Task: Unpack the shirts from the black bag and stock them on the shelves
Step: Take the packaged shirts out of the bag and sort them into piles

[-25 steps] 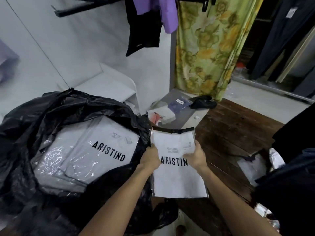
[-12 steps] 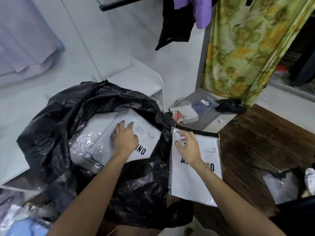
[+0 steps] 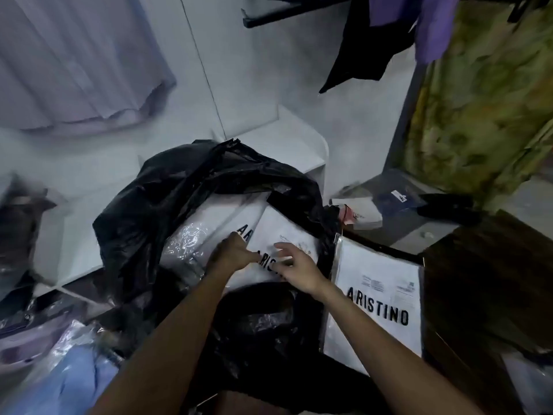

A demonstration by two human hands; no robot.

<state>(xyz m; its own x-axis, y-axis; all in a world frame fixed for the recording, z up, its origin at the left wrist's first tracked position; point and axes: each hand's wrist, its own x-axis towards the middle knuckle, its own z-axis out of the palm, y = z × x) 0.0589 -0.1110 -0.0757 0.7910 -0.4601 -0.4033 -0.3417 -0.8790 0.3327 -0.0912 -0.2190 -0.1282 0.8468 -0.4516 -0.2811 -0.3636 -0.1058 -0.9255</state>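
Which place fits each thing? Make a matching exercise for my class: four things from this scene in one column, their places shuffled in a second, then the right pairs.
Things
1. black bag
2. packed shirt with full ARISTINO print
3. purple garment
4. left hand

Places
A. hanging from the rail, top right
B. beside the bag, to its right
C. on the top shirt pack inside the bag
D. middle of the view, open

Pairs: 1-D, 2-B, 3-A, 4-C
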